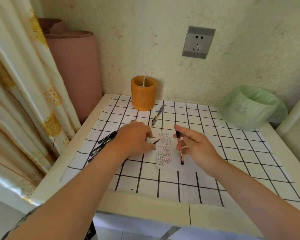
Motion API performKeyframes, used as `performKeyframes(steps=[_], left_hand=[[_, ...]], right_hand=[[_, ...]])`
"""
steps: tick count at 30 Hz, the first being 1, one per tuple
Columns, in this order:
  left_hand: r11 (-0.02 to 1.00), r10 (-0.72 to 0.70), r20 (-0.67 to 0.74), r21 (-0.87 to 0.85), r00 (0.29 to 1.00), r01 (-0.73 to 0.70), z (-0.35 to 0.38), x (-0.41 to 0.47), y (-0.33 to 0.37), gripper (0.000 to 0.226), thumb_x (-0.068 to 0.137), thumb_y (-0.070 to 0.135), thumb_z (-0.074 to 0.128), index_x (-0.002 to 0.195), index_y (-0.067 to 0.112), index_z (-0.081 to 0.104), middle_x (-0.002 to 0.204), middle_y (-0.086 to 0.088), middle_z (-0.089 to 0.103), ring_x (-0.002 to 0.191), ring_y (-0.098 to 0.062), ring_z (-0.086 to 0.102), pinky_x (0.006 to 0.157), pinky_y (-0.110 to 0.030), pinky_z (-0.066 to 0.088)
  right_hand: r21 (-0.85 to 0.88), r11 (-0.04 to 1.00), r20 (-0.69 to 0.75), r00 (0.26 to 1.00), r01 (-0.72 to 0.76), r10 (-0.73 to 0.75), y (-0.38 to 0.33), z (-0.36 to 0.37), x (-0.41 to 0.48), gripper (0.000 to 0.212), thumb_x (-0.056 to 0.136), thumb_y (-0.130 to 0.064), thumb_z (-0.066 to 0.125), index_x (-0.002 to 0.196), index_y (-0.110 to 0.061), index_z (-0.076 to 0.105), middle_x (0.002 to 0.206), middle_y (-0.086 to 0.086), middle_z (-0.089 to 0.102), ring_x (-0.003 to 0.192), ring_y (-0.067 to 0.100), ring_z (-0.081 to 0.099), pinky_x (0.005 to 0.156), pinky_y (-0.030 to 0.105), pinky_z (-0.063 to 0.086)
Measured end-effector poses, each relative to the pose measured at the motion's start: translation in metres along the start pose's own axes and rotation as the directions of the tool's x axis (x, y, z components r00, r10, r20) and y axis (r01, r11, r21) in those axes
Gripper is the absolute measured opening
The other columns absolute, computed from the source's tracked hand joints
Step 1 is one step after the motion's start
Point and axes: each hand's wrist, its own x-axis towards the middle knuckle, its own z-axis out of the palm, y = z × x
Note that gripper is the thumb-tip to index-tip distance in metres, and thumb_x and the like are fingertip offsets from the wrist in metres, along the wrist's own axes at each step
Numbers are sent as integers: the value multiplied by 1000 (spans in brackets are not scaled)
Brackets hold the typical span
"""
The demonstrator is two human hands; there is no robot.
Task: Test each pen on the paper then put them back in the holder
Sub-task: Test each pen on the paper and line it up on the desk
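Orange holder point(143, 96) is set at the far edge of the table point(62, 170), against the wall, on a black-and-white checked cloth point(163, 186). No pens are seen sticking out of it.

Paper point(164, 153), a narrow strip covered in rows of red and black marks, is laid mid-table between the two hands.

Red pen point(179, 148) is pinched by the right hand point(197, 146) between thumb and fingers. It is held roughly upright over the right edge of the paper, dark end down, close to the sheet; contact cannot be confirmed.

Left hand point(133, 139) is placed palm down on the cloth just left of the paper. A thin dark tip point(156, 141) is seen poking out from under its fingers onto the paper's edge. Whether it is gripped cannot be told.

Black pens point(107, 138) are bunched on the cloth at the left, partly hidden behind the left wrist. One more pen point(157, 115) is left lying alone between holder and paper.

Green-bagged bin point(249, 110) is parked at far right. A socket point(198, 42) is mounted on the wall above.
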Motion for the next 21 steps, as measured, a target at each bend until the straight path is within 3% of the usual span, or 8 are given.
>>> performKeyframes(steps=[3,5,8,10,12,14,17,21], left_hand=[[998,9,-11,62,1000,-8,3,1,5,28,82,51,69,105,34,69,106,11,59,109,-11,46,86,-31,43],[995,32,-26,91,999,-30,3,2,7,21,88,42,66,107,32,70,109,9,61,111,-13,49,84,-29,41],[999,26,-15,34,1000,-25,-2,2,7,18,96,32,57,111,29,67,106,10,63,105,-13,55,85,-29,46],[992,1,29,-124,1000,2,-7,2,5,17,99,31,52,109,30,66,99,15,66,95,-9,60,83,-32,51],[969,6,76,-245,997,13,-8,3,3,17,100,31,50,104,31,66,92,16,68,85,-4,60,80,-32,52],[957,8,100,-290,995,21,-8,2,4,18,101,31,49,101,30,67,89,14,68,79,-3,59,73,-27,49],[942,22,109,-336,994,16,-10,0,8,19,102,28,47,100,27,67,90,10,69,67,-4,54,61,-20,39],[946,33,121,-324,992,8,-14,-2,16,19,102,31,47,102,27,66,91,11,68,62,0,50,52,-12,32]], right_hand=[[315,945,36,995,-95,88,-8,1,1,35,105,-2,39,125,-13,66,107,13,62,72,24,66,67,35,57],[306,948,45,996,-90,80,-12,-1,2,35,102,1,45,125,-16,64,105,13,60,69,23,66,64,34,57],[-40,999,12,999,32,-32,-14,-5,3,53,94,3,58,130,-34,55,102,6,66,66,19,66,57,29,53],[-342,931,11,991,129,-133,-11,-7,5,56,90,-5,68,130,-41,52,96,-7,70,68,9,63,64,23,50],[-545,823,12,983,161,-185,-7,-7,8,38,90,-15,70,120,-39,64,95,-17,71,71,-1,60,72,20,47],[-662,725,19,972,187,-233,-7,-7,6,26,92,-19,67,110,-37,72,101,-22,70,79,-5,60,79,21,50],[-755,595,61,934,274,-352,-5,-7,5,24,92,-16,65,108,-32,74,104,-17,71,92,2,62,86,28,53],[-789,532,76,908,307,-412,-5,-6,6,25,91,-16,65,107,-34,72,100,-17,71,94,10,58,86,36,50]])
